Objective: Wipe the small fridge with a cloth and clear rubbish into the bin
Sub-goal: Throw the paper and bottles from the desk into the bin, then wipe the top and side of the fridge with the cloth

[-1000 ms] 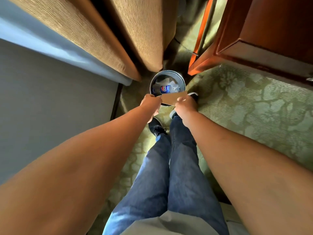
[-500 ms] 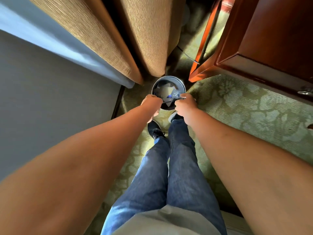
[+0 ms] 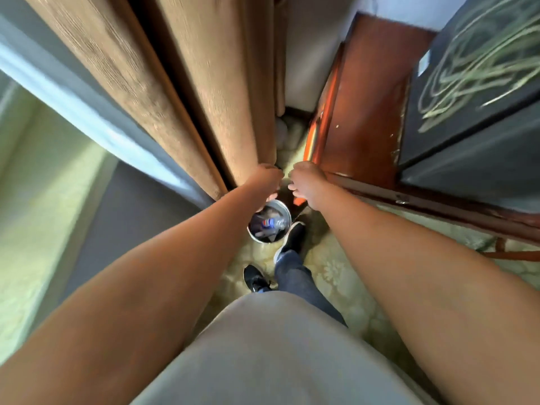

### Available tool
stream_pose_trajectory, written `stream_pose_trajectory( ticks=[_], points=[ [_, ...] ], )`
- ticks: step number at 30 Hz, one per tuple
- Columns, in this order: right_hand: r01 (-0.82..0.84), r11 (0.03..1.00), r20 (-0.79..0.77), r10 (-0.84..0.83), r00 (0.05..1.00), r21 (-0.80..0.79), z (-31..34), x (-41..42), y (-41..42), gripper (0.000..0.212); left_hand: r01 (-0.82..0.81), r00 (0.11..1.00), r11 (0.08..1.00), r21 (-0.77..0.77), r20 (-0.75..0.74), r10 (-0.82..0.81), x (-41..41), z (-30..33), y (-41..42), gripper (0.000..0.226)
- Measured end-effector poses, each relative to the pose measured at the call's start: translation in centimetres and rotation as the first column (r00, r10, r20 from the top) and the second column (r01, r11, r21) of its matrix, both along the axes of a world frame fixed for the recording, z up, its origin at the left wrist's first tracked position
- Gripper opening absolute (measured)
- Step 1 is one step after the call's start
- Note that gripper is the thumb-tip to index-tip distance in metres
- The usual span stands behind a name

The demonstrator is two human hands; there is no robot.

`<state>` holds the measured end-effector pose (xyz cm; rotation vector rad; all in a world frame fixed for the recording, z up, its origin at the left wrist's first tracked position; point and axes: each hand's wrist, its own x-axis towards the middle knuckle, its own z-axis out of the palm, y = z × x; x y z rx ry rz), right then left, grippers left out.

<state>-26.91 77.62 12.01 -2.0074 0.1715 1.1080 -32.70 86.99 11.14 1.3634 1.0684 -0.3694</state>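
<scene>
A small round metal bin [image 3: 285, 210] stands on the patterned carpet just ahead of my feet, with a blue-labelled plastic bottle [image 3: 270, 223] and crumpled rubbish inside. My left hand [image 3: 267, 179] and my right hand [image 3: 306, 181] hover side by side above and beyond the bin, fingers loosely curled downward and holding nothing. The small black fridge [image 3: 467, 112] stands at the upper right on a red-brown wooden cabinet [image 3: 365, 112]. The view is motion-blurred.
Tan curtains [image 3: 204, 97] hang at the left behind the bin, beside a grey wall and window ledge. The wooden cabinet edge runs along the right. My black shoes [image 3: 292, 238] stand on green floral carpet [image 3: 336, 273] near the bin.
The brown card held over the bin one second ago is gone from my hands. Both hands have lifted away from the bin, and the view has tilted up, bringing the fridge into sight.
</scene>
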Motion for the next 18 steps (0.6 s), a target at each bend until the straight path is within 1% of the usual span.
stream_pose_trajectory(
  ticks=[1,2,3,4,6,8,11,13,14,16,18],
  points=[
    [0.001,1.0,0.022,-0.001,1.0,0.004,1.3,0.6,-0.2,0.015,0.014,0.999,1.0,0.002,0.029,-0.014,0.3,1.4,-0.1,0.019],
    [0.006,1.0,0.061,-0.006,0.998,-0.007,3.0,1.0,-0.3,0.016,0.025,0.998,1.0,0.016,0.062,-0.026,0.8,2.8,-0.1,0.016],
    [0.022,1.0,0.108,-0.024,0.994,0.012,4.4,1.6,-0.4,0.019,0.015,0.992,1.0,0.013,0.122,-0.016,1.6,4.1,-0.2,0.024],
    [0.028,0.999,0.15,-0.033,0.988,0.033,6.1,2.4,-0.7,0.019,0.026,0.987,0.999,0.025,0.157,-0.03,2.5,5.9,-0.2,0.027],
    [0.047,0.992,0.185,-0.068,0.98,0.114,10.4,3.4,-1.3,0.016,0.082,0.973,0.99,0.116,0.205,-0.105,4.1,9.2,-0.5,0.02],
    [0.08,0.979,0.163,-0.112,0.98,0.187,13.3,4.3,-2.1,0.015,0.103,0.952,0.979,0.174,0.268,-0.148,5.5,12.1,-1.0,0.014],
    [0.15,0.958,0.309,-0.224,0.924,0.244,17.1,5.7,-3.4,0.021,0.105,0.905,0.973,0.205,0.385,-0.179,7.2,17.4,-2.9,0.018],
    [0.138,0.953,0.379,-0.238,0.894,0.271,19.8,6.7,-4.6,0.019,0.163,0.868,0.953,0.254,0.423,-0.261,8.0,20.7,-4.3,0.021],
    [0.14,0.947,0.396,-0.251,0.883,0.289,21.3,7.2,-5.3,0.023,0.185,0.847,0.942,0.282,0.44,-0.298,8.5,22.1,-4.9,0.023],
    [0.14,0.936,0.435,-0.279,0.856,0.324,24.3,8.1,-6.8,0.033,0.167,0.831,0.945,0.281,0.476,-0.289,9.4,24.9,-6.1,0.02],
    [0.123,0.933,0.499,-0.288,0.817,0.338,27.0,9.1,-8.5,0.037,0.13,0.813,0.954,0.271,0.522,-0.26,10.6,27.2,-7.5,0.017]
  ],
)
